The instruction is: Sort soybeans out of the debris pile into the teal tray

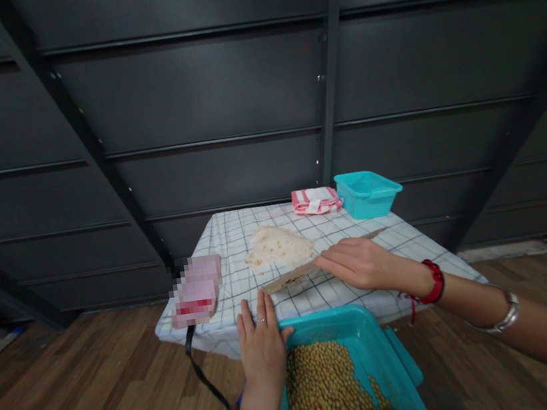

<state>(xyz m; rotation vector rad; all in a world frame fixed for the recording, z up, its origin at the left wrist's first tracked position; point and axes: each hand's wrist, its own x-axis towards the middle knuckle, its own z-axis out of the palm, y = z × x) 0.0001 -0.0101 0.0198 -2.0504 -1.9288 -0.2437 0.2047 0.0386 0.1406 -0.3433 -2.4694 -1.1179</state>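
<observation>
My right hand (pixel 356 262) grips a long, flat strip of what looks like cardboard (pixel 293 275), standing on edge and slanting across the checked cloth. My left hand (pixel 262 341) lies with its fingers stretched out at the near edge of the table, thumb by the rim of a turquoise tub. Its fingertips are close to the strip's near end; whether they touch it I cannot tell. Just beyond the strip is a low heap of whitish grains (pixel 279 244) with some yellowish beans mixed in. Many yellow-brown beans (pixel 321 377) fill part of the turquoise tub (pixel 365 327) below the table edge.
A white checked cloth (pixel 231 227) covers the table. At the back right stand a second turquoise tub (pixel 371 202) and a folded pink-and-white striped cloth (pixel 316 201). A pink, pixelated flat object (pixel 201 285) with a black strap lies at the left. Behind rises a dark panelled wall (pixel 208 92).
</observation>
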